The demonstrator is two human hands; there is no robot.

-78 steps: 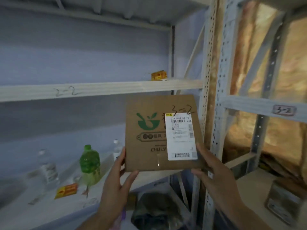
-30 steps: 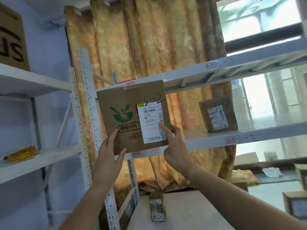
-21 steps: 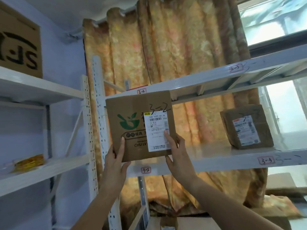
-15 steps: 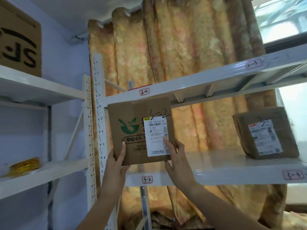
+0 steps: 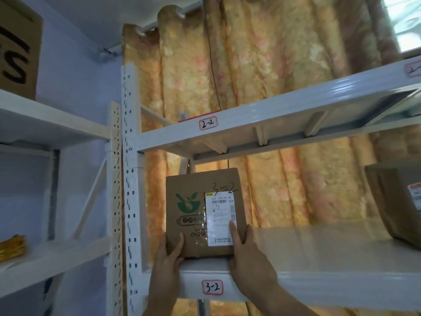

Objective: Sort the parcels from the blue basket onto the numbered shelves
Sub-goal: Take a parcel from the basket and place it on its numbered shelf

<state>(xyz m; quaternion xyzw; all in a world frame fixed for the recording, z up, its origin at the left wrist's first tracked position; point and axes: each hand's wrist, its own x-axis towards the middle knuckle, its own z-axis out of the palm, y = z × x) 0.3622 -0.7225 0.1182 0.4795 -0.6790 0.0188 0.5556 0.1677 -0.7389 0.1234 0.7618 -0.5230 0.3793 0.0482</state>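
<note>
A flat brown cardboard parcel with a green logo, a white shipping label and handwritten "3-2" stands upright on the white shelf tagged "3-2", at its left end. My left hand grips the parcel's lower left corner. My right hand holds its lower right edge, with fingers over the label. The blue basket is out of view.
The shelf above carries a "2-2" tag. Another brown parcel sits on the 3-2 shelf at far right. A white perforated upright stands left of the parcel. A neighbouring rack holds a yellow packet and a big box. An orange curtain hangs behind.
I have turned from the left rack to this one and raised the parcel. In the last half second it went from in front of the shelf onto the 3-2 shelf surface.
</note>
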